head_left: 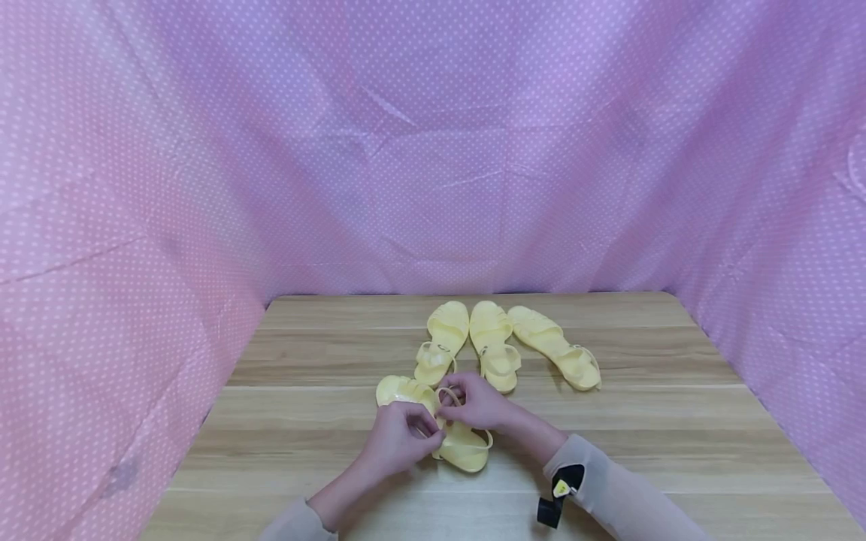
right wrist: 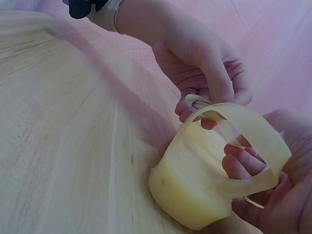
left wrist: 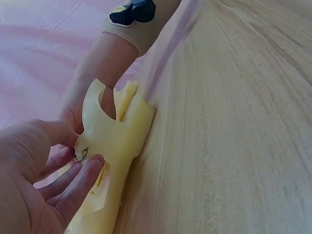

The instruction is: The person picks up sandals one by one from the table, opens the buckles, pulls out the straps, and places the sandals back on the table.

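Observation:
A yellow jelly sandal lies on the table, its toe pointing to the far left. My left hand is at its near side and pinches the strap end by the small metal buckle. From the far side, my right hand holds the ankle strap, with its fingers inside the strap's loop in the right wrist view. The strap stands raised above the heel of the sole. Part of the sandal's middle is hidden behind both hands.
Three more yellow sandals lie at the back: a left one, a middle one and a right one turned aslant. They rest on the wooden table. Pink dotted cloth hangs around its back and sides.

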### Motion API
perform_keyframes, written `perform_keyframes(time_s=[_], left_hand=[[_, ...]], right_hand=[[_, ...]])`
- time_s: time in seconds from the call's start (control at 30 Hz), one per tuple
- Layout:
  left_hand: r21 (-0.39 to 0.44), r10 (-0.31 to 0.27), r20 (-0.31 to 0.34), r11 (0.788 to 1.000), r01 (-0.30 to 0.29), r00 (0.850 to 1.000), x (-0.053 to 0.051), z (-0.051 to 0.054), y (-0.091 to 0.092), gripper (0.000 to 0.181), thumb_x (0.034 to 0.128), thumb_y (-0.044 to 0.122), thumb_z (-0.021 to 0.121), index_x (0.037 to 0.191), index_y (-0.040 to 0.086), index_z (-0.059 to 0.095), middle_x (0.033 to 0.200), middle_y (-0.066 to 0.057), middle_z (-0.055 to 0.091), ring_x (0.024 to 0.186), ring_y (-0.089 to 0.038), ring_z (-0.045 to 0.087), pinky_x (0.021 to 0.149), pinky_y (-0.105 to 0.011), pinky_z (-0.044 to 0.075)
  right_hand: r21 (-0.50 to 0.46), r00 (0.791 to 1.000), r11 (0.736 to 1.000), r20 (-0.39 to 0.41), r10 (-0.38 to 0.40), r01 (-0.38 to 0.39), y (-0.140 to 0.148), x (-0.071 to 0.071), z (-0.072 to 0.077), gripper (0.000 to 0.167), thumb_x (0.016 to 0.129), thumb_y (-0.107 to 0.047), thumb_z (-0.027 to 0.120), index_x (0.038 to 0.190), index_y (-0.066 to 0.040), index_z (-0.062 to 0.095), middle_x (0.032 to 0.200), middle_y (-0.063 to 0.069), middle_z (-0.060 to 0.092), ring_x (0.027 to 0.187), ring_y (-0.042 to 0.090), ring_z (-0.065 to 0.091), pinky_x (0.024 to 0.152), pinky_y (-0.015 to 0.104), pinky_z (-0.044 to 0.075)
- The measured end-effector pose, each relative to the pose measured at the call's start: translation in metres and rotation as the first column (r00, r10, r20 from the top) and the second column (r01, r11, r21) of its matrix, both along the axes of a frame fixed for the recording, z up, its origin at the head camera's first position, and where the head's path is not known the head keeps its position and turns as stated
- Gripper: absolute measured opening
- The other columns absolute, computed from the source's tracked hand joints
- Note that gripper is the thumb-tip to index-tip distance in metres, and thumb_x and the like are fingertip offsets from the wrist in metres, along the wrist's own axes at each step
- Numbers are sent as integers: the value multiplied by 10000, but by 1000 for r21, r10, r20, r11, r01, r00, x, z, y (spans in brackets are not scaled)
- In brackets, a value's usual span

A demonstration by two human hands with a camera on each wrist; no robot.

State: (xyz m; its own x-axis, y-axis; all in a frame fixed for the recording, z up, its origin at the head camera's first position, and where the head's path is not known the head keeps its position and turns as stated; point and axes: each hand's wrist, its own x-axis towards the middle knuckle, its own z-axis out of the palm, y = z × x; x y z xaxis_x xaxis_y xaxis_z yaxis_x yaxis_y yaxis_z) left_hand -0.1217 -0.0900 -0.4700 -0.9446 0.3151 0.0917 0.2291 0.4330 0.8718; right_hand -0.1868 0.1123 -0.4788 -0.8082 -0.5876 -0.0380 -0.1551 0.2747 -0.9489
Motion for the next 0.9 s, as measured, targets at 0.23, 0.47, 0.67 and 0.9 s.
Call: perform_keyframes(time_s=[0.23,0.47,0.67,0.9], left_hand=[[12,11,18,1000,-11,1000,1,1,0,99,826,46,851,782,104,784,750,-22,784,587,-10,667,557,-213,587],[3,14,-8,1000,-14,1000,2,1,0,125,826,29,843,766,119,780,741,-10,783,583,-3,667,559,-206,583],[0,14,-6,1000,-14,1000,1,0,1,124,823,31,840,768,126,782,747,-3,784,584,-7,663,561,-203,580],[-13,4,-21,1000,-4,1000,-1,-3,1,130,817,47,852,758,139,782,738,12,780,577,3,655,561,-201,577]], right_hand=[[-11,995,997,-66,77,-78,-1,0,0,146,903,-10,768,1019,41,694,877,176,783,758,9,676,632,151,506],[20,995,998,-89,55,-53,-1,0,-1,117,873,14,781,935,13,682,824,120,745,698,14,633,628,142,480],[23,998,1000,-59,8,-7,-2,0,-2,104,889,21,769,912,8,668,808,82,739,697,7,633,588,134,436],[43,997,999,-70,31,-28,-3,1,-4,81,903,-10,765,955,-9,703,844,78,770,727,14,660,643,153,493]])
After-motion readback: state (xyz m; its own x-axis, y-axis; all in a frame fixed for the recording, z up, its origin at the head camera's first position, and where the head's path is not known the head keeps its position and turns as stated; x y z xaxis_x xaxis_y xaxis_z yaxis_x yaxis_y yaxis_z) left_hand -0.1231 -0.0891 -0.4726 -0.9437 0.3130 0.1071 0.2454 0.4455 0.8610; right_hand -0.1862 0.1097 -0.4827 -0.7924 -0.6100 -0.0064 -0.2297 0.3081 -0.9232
